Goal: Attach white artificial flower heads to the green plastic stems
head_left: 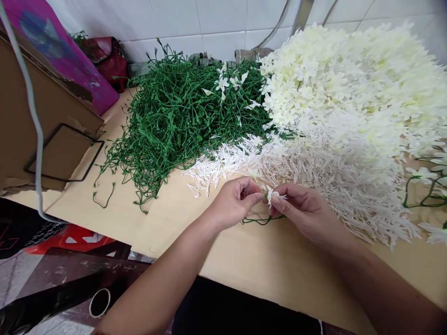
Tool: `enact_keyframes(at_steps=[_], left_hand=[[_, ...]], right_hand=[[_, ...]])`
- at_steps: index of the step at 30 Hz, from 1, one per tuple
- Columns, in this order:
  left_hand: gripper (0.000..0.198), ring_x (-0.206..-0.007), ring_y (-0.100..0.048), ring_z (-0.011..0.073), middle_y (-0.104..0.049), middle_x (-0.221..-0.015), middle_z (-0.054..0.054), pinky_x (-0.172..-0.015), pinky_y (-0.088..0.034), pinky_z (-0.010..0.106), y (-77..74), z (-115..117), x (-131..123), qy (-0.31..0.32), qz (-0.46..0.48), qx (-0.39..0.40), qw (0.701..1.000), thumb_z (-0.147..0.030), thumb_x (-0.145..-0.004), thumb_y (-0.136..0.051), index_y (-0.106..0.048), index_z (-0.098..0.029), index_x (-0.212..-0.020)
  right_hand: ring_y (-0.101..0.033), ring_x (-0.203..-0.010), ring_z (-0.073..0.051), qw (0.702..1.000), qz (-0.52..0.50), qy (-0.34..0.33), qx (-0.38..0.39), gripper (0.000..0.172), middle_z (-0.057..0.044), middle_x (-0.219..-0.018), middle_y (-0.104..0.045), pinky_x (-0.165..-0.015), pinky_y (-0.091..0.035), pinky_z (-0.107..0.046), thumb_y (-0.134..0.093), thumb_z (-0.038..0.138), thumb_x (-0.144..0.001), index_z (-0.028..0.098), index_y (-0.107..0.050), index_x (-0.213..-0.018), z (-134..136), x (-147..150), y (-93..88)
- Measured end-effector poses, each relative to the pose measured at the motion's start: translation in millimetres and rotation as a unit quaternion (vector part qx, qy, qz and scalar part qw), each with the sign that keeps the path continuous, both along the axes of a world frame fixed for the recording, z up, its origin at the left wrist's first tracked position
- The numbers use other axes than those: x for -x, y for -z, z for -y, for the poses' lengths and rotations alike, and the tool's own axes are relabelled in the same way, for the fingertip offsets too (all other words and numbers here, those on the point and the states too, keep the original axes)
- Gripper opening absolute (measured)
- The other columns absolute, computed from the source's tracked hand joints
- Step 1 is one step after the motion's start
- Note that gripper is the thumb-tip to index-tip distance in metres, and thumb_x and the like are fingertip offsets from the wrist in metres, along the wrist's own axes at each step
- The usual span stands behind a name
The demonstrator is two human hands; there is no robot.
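Note:
My left hand [234, 201] and my right hand [303, 209] meet over the front of the tan table [265, 265]. Both are pinched closed. Between their fingertips is a small white artificial flower [271, 194] on a thin green plastic stem [260, 220], which curls down onto the table under my hands. Just behind my hands lies a spread of white plastic stamen pieces [314, 167].
A tangled heap of green stems [181, 111] fills the back middle, with a few flowers on it. A big pile of cream flowers [352, 83] rises at the back right. A cardboard box [45, 125] and a grey cable [33, 116] stand at the left. Finished stems [426, 186] lie far right.

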State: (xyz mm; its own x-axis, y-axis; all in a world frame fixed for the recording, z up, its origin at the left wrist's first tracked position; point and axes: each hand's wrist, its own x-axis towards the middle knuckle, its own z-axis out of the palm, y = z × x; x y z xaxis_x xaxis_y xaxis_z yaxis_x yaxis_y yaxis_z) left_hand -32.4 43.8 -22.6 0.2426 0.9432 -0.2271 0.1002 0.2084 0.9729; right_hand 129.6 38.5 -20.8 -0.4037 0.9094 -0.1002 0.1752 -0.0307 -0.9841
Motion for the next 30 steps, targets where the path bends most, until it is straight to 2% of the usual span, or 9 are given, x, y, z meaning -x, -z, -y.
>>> enact_keyframes(at_steps=[7,14,22,30], left_hand=[[0.013,-0.050,-0.035,0.0053,-0.043,-0.053,-0.005,-0.048,-0.027,0.020,-0.7,-0.6,0.9,0.005,-0.013,-0.001,1.000,-0.019,-0.070,-0.057,-0.048,-0.014,-0.062],[0.011,-0.050,-0.036,0.0053,-0.043,-0.054,-0.005,-0.047,-0.028,0.019,-1.8,0.1,-2.1,-0.008,0.006,0.004,1.000,-0.017,-0.070,-0.056,-0.048,-0.015,-0.062],[0.014,-0.051,-0.036,0.0057,-0.043,-0.053,-0.005,-0.050,-0.028,0.021,-0.9,-0.1,-0.6,-0.004,0.018,0.016,1.000,-0.013,-0.068,-0.057,-0.047,-0.015,-0.059],[0.014,-0.052,-0.038,0.0061,-0.045,-0.056,-0.004,-0.050,-0.028,0.021,-0.7,-0.3,0.6,-0.014,0.048,0.014,0.999,-0.020,-0.071,-0.058,-0.050,-0.014,-0.061]], right_hand=[[-0.057,-0.061,-0.012,0.999,-0.015,-0.022,0.023,0.021,-0.001,-0.064,-0.060,-0.059,-0.048,-0.024,-0.056,0.037,-0.080,0.019,-0.059,-0.071,-4.9,-3.6,1.2],[-0.053,-0.058,-0.013,0.998,0.003,0.050,-0.043,0.019,0.000,-0.061,-0.056,-0.054,-0.044,-0.026,-0.058,0.037,-0.078,0.020,-0.055,-0.070,-0.8,0.7,7.9],[-0.053,-0.060,-0.012,1.000,-0.008,0.001,-0.015,0.019,-0.001,-0.063,-0.056,-0.057,-0.044,-0.025,-0.057,0.033,-0.079,0.020,-0.053,-0.065,-2.0,-0.7,6.4],[-0.056,-0.081,-0.016,0.997,-0.035,0.037,-0.062,0.006,-0.003,-0.084,-0.059,-0.068,-0.048,-0.027,-0.059,0.028,-0.078,0.022,-0.058,-0.077,-0.7,1.4,9.2]])
